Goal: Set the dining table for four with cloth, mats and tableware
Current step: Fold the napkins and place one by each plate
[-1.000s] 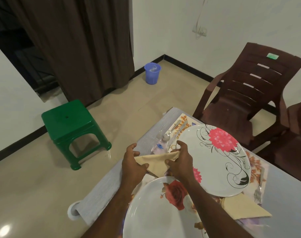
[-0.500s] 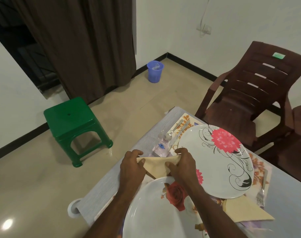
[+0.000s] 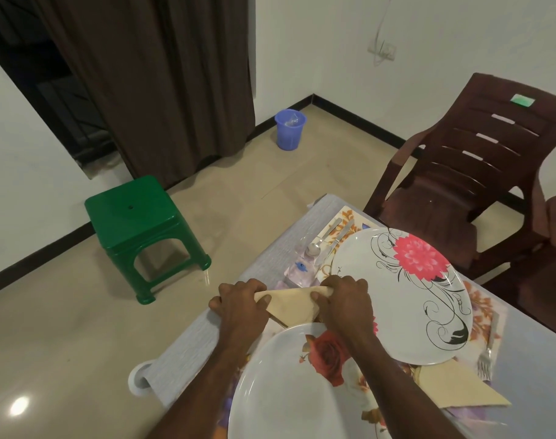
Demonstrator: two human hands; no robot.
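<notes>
Domestic dining room in a home: a table [image 3: 530, 340] under a grey cloth [image 3: 188, 353] is carrying floral mats [image 3: 481, 308], flowered plates [image 3: 406, 299], cutlery [image 3: 325, 237] and folded napkins [image 3: 457, 391]. Brown plastic armchairs [image 3: 466, 172] are standing at the table. A green plastic stool [image 3: 137, 217], a blue bin [image 3: 290, 128] and a long brown curtain [image 3: 162, 83] are occupying the tiled floor [image 3: 64, 327] and white-walled corner.

napkin [image 3: 294, 304]: beige, folded, pinched at both ends | beside rose plate [image 3: 286, 384]
</notes>
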